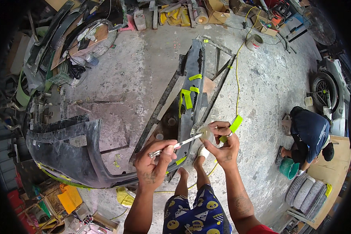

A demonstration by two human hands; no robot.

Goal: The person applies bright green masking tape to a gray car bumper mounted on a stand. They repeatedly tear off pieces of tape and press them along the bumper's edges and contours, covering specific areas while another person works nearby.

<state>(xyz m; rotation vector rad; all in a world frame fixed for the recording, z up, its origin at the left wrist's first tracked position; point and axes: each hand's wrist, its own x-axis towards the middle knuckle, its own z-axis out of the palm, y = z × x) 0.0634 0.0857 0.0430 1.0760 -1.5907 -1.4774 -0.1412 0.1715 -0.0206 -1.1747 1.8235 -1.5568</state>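
My left hand (pixel 156 158) is closed on a thin pale stick (pixel 189 140) with a dark band; whether it is a brush or a stirrer I cannot make out. Its tip reaches a small clear plastic cup (pixel 199 128), tilted and pinched in the fingers of my right hand (pixel 224 146). A strip of yellow-green tape (pixel 236 123) sticks out by the right fingers, one of which wears a ring. Below and beyond my hands lies a dark grey car bumper (pixel 194 64) with several tape pieces (pixel 188 99), propped on a metal stand (pixel 158 109).
A yellow cable (pixel 237 85) runs across the stained concrete floor (pixel 144 50). To the right, a person (pixel 310 134) bends over a green bucket (pixel 288 168), near stacked tyres (pixel 306 191). Old car parts (pixel 62 39) are piled at far left; a metal can (pixel 254 42) stands at the back.
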